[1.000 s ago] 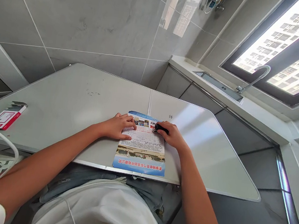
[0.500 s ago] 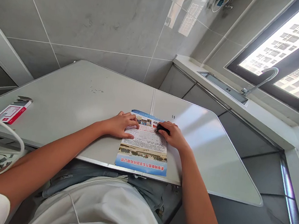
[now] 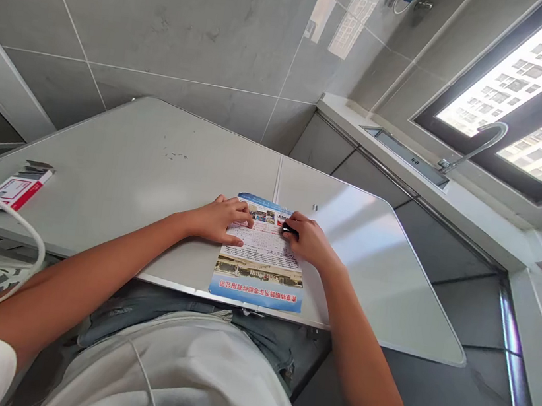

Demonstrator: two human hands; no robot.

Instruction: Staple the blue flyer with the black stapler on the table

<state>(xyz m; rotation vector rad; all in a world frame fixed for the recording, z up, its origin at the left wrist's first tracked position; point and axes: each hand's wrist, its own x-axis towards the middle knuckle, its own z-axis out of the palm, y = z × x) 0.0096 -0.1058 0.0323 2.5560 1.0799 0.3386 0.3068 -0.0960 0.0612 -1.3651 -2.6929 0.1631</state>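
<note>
A printed leaflet (image 3: 265,249) with blue bands, small photos and red lettering lies on the table. My left hand (image 3: 225,219) rests open on its left edge, fingers and thumb spread across the paper. At the leaflet's upper right edge, my right hand (image 3: 312,240) is closed around a small black stapler-like tool (image 3: 290,229). Only the tool's dark end shows past the fingers, over the row of photos; the rest is hidden by the hand. Whether its jaws enclose the paper edge cannot be made out.
On the light folding table (image 3: 105,174), a red and white box (image 3: 16,189) with grey metal strips on it lies far left. Thin dark bits (image 3: 175,155) and small metal pieces (image 3: 315,207) lie beyond the leaflet. A white cable (image 3: 23,220) arches at left. A sink counter (image 3: 407,157) stands right.
My right hand has closed further over the black tool, so less of it shows. The left hand and leaflet hold nearly the same place; the view has shifted slightly.
</note>
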